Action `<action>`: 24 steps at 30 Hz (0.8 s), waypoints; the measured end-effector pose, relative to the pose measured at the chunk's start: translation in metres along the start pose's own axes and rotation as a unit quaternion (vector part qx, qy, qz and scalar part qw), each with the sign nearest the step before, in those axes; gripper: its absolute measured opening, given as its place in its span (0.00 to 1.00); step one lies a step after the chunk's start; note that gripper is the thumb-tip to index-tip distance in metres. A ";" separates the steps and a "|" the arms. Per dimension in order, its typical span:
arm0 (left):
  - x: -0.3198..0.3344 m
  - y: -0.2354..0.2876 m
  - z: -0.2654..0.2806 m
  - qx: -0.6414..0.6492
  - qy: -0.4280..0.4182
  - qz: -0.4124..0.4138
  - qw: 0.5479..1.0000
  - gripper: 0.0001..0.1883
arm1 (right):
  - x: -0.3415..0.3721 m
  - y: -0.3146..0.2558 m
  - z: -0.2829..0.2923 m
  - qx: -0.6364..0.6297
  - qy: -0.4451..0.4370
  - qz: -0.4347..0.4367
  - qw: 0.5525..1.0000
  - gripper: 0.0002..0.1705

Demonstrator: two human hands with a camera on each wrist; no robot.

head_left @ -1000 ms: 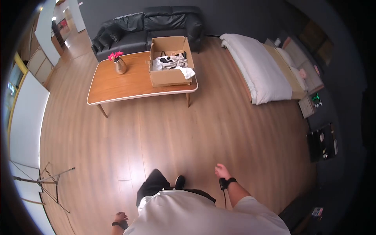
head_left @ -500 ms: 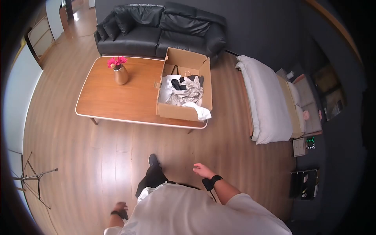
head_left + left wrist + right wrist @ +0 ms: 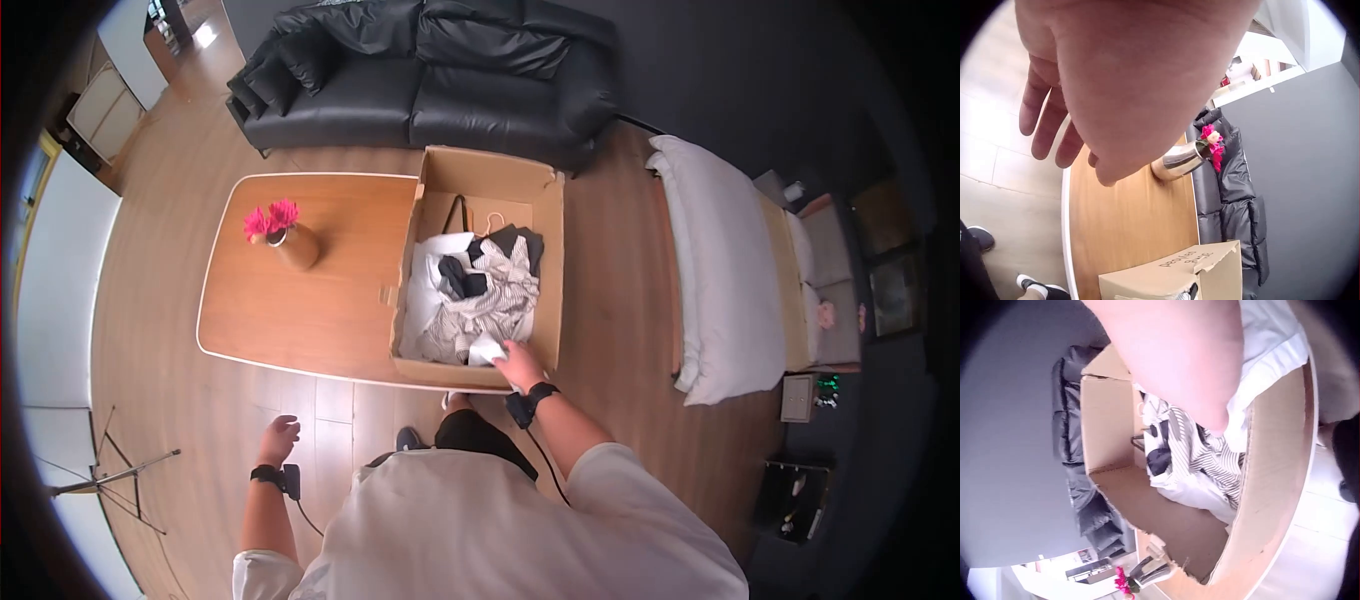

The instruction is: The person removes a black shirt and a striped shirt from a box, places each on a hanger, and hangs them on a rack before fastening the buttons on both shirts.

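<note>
A large cardboard box [image 3: 485, 375] stands on the right part of the wooden table [image 3: 330, 310], its top open. Inside lies a heap of clothes with a striped garment [image 3: 510, 285], a black garment [image 3: 462, 280] and a light hanger [image 3: 494, 222]. White cloth [image 3: 1272, 365] drapes over the near rim. My right hand [image 3: 520, 368] grips this cloth at the rim; its fingertips are mostly hidden in the right wrist view. My left hand [image 3: 280, 438] hangs in front of the table's near edge with loosely bent fingers [image 3: 1044, 134], holding nothing.
A vase [image 3: 297, 250] with pink flowers stands on the table, left of the box. Behind the table is a black sofa [image 3: 490, 100]; a bed [image 3: 730, 270] stands to the right. A thin-legged metal stand [image 3: 130, 470] is on the floor at left.
I have stepped forward to the table, so the box appears closer. My right hand has reached the white cloth on the box's near rim. My left hand has come up and forward.
</note>
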State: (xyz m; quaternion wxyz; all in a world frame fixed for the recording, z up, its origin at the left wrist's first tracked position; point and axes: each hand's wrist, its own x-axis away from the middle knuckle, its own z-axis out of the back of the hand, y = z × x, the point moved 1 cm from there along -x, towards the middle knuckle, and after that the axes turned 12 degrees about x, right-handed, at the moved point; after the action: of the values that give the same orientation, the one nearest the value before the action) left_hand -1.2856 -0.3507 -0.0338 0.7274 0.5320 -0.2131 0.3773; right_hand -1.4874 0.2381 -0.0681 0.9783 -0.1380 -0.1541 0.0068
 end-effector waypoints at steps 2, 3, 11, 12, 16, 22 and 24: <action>0.017 0.051 -0.020 0.018 -0.006 0.019 1.000 0.19 | -0.013 0.004 -0.004 0.004 -0.126 -0.042 0.991 0.35; 0.018 0.074 -0.031 0.015 -0.019 0.027 0.999 0.19 | -0.020 0.009 -0.007 -0.007 -0.183 -0.067 0.981 0.36; -0.059 0.226 -0.123 -0.106 -0.087 -0.110 0.984 0.21 | -0.061 0.067 -0.029 -0.329 -0.227 -0.134 0.907 0.21; -0.070 0.241 -0.137 -0.089 -0.116 -0.128 0.981 0.21 | -0.064 0.071 -0.021 -0.409 -0.201 -0.157 0.876 0.21; -0.102 0.314 -0.198 -0.103 -0.256 -0.123 0.953 0.22 | -0.071 0.073 0.019 -0.668 -0.250 -0.257 0.652 0.28; -0.150 0.328 -0.285 -0.224 -0.441 -0.198 0.846 0.27 | -0.024 -0.012 0.164 -0.661 -0.218 -0.193 0.691 0.29; -0.167 0.318 -0.317 -0.212 -0.489 -0.125 0.837 0.31 | -0.008 -0.040 0.198 -0.659 -0.249 -0.172 0.688 0.30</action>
State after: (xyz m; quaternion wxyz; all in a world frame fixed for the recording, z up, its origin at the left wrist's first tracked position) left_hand -1.6660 -0.0605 -0.0664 0.6648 0.5023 -0.5471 -0.0802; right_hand -1.5561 0.2521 0.1211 0.5450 -0.7117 -0.3782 -0.2311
